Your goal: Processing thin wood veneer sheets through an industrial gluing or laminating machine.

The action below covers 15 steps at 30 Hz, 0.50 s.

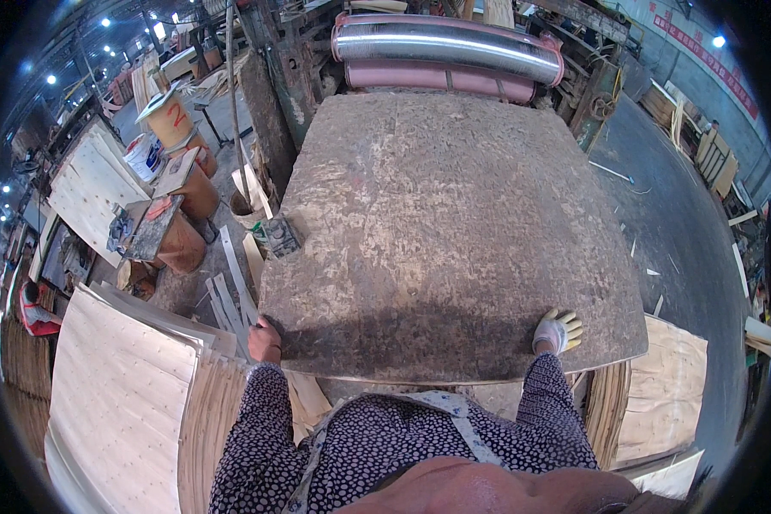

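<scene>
A large, worn brown wooden tabletop stretches out in front of me. At its near left corner, my left hand is bare, its fingers curled in by the edge. A pale wood strip ends close to those fingers; whether they grip it or the table edge, I cannot tell. On the near right of the tabletop, my right hand rests flat in a white glove with yellowish fingers spread. Across the far end lie a shiny metal roller and a pink roller beneath it.
Stacks of pale veneer sheets stand to my left and right. Past the table's left edge are brown drums, a white bucket and a dark block. A person is at the far left.
</scene>
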Each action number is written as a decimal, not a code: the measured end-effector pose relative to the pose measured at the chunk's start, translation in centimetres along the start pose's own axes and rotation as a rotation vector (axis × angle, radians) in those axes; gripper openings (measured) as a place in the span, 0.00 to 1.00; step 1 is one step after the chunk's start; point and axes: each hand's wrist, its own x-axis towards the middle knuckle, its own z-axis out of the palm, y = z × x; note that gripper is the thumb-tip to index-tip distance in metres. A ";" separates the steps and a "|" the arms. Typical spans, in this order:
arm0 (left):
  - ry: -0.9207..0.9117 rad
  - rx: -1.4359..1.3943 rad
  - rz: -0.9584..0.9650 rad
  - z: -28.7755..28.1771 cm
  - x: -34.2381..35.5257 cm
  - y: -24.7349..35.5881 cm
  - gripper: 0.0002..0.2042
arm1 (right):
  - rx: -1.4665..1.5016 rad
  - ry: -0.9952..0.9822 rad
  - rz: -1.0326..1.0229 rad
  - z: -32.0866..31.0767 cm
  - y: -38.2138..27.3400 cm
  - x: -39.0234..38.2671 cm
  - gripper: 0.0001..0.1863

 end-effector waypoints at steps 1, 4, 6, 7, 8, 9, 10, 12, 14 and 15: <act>0.001 0.000 0.000 0.0 0.0 0.0 0.31 | 0.003 -0.013 0.004 -0.2 -0.1 0.0 0.37; -0.003 -0.006 0.006 0.0 0.0 -0.1 0.31 | 0.008 -0.029 0.009 0.0 0.0 0.0 0.37; -0.024 -0.007 0.004 -0.3 -0.2 0.2 0.31 | 0.009 -0.031 0.012 -0.1 0.1 0.1 0.37; -0.023 -0.006 0.004 -0.4 -0.2 0.2 0.31 | 0.003 -0.036 0.011 -0.5 0.0 -0.1 0.36; -0.029 -0.006 -0.003 -0.4 -0.2 0.1 0.32 | -0.004 -0.042 0.010 -0.8 -0.1 -0.1 0.36; -0.034 -0.005 -0.010 -0.5 -0.2 0.1 0.32 | -0.004 -0.043 0.009 -0.5 -0.1 -0.1 0.36; -0.034 -0.005 -0.010 -0.5 -0.2 0.1 0.32 | -0.007 -0.033 0.006 -0.2 0.0 0.0 0.36; -0.058 -0.026 0.008 -0.4 0.0 -0.1 0.32 | -0.011 -0.023 0.002 -0.1 0.0 0.1 0.36; -0.053 -0.032 0.012 -0.4 -0.1 -0.2 0.32 | 0.004 -0.021 0.004 -0.1 0.0 0.0 0.36; -0.049 -0.038 0.016 -0.5 -0.2 -0.2 0.32 | 0.004 -0.021 0.004 -0.1 0.0 0.0 0.36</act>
